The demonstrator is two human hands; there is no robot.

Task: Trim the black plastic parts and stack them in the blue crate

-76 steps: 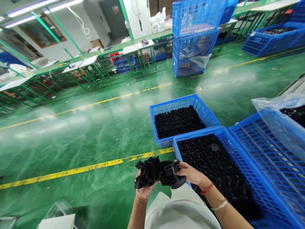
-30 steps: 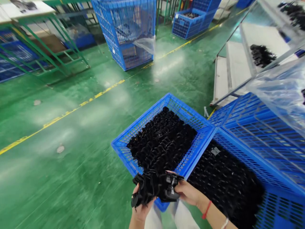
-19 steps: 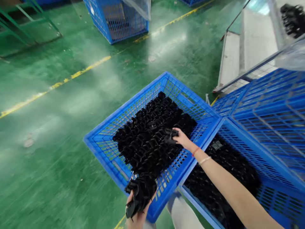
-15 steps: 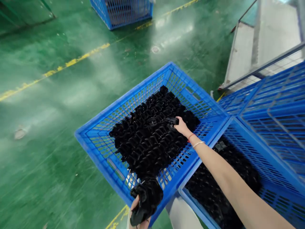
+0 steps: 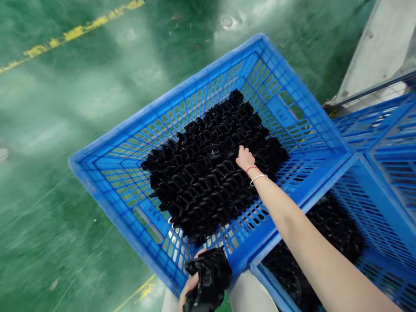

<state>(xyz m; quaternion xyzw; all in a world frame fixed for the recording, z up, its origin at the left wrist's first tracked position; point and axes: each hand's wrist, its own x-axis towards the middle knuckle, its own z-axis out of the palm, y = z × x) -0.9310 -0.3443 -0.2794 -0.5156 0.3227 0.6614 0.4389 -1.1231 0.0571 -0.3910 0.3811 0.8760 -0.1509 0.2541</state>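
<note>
A blue plastic crate (image 5: 208, 84) with slatted walls holds rows of black plastic parts (image 5: 201, 177), packed closely together. My right hand (image 5: 246, 158) reaches into the crate with its fingers curled down on the right part of the rows; what is under the fingertips is hidden. At the crate's near corner, my left hand (image 5: 191, 281) is closed around a bunch of black plastic parts (image 5: 209, 277). These bulky dark pieces cover most of the left fingers.
A second blue crate (image 5: 367, 208) with black parts in it adjoins on the right. More blue crate walls (image 5: 396, 130) rise beyond it. A pale panel (image 5: 373, 52) with a metal frame stands upper right. Yellow lines (image 5: 74, 34) mark the green floor.
The view has come closer to the crate. My right hand held a black part above the rows; now its fingers are lowered among them. My left hand still grips its black bunch, turned somewhat.
</note>
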